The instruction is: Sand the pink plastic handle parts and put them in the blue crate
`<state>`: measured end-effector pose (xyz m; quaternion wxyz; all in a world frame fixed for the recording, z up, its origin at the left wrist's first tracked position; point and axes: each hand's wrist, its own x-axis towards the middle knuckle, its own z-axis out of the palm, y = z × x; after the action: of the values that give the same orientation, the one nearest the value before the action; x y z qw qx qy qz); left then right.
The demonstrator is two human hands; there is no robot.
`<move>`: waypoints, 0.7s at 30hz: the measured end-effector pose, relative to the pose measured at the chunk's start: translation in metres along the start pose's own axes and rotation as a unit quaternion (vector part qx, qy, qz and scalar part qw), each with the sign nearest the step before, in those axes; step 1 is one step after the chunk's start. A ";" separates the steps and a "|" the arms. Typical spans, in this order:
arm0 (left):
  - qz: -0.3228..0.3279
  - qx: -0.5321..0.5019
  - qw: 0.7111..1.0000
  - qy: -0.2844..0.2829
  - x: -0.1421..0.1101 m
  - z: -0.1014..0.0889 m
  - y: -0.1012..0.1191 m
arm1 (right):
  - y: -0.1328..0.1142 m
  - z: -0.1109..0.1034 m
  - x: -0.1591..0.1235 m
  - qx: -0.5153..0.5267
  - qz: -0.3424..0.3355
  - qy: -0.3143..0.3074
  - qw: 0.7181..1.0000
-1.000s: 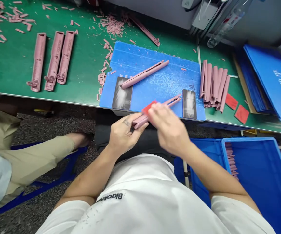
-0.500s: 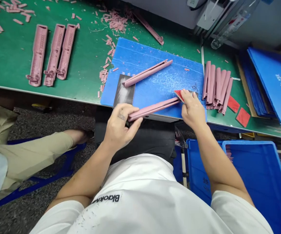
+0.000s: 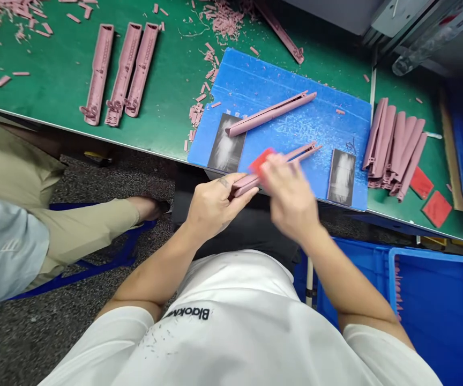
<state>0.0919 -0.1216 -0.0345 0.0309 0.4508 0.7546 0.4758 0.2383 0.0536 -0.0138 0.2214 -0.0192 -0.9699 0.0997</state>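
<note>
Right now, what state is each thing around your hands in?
Left hand: gripping pink plastic part.
Right hand: blurred, pinching red pad against the part.
Pink plastic part: held, its two prongs apart.
Second pink part: lying on blue mat.
Blue bin: holding pink pieces.

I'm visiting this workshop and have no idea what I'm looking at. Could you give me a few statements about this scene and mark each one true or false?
1. The left hand grips a long pink plastic piece. True.
2. The right hand holds a steel file. False: a small flat red pad shows at its blurred fingertips.
3. A second long pink plastic piece lies on the blue plastic mat. True.
4. The blue plastic crate stands on the green bench. False: it sits below the bench's front edge, at the person's right.
</note>
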 end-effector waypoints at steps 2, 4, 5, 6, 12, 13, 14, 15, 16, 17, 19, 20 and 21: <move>-0.003 0.003 1.000 0.010 0.001 0.001 0.001 | 0.013 -0.006 0.004 -0.035 0.085 -0.001 0.996; 0.007 0.011 1.000 0.000 0.003 0.001 0.002 | 0.018 -0.014 0.007 -0.026 0.096 -0.031 0.995; 0.015 0.016 1.000 -0.009 0.004 0.000 0.002 | 0.018 -0.017 0.009 -0.005 0.064 -0.051 0.997; 0.024 0.019 0.999 -0.016 0.005 0.000 0.002 | 0.016 -0.019 0.011 0.014 0.026 -0.061 0.998; 0.061 0.047 0.997 0.001 0.005 0.001 -0.003 | 0.021 -0.016 0.011 0.027 0.084 -0.024 0.996; 0.076 0.057 0.996 0.000 0.005 0.001 -0.004 | 0.023 -0.016 0.009 0.048 0.060 -0.039 0.996; 0.089 0.067 0.994 -0.001 0.005 0.001 -0.004 | 0.025 -0.016 0.008 0.066 0.028 -0.052 0.996; 0.101 0.073 0.992 0.000 0.005 0.000 -0.004 | 0.026 -0.016 0.007 0.071 0.007 -0.057 0.996; 0.110 0.079 0.991 0.006 0.005 0.000 -0.003 | 0.028 -0.017 0.006 0.060 0.009 -0.053 0.997; 0.114 0.086 0.990 0.013 0.006 0.000 -0.002 | 0.030 -0.018 0.006 0.036 0.031 -0.045 0.998; 0.114 0.101 0.988 0.028 0.006 0.000 0.000 | 0.033 -0.020 0.007 -0.012 0.085 -0.036 0.996; 0.120 0.104 0.987 0.031 0.006 0.000 0.001 | 0.034 -0.020 0.008 -0.020 0.089 -0.044 0.995; 0.128 0.104 0.986 0.033 0.006 0.000 0.001 | 0.035 -0.021 0.008 -0.014 0.071 -0.060 0.996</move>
<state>0.0893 -0.1174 -0.0314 -0.1022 0.5281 0.7371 0.4090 0.2396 0.0928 0.0008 0.1546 -0.0846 -0.9790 0.1028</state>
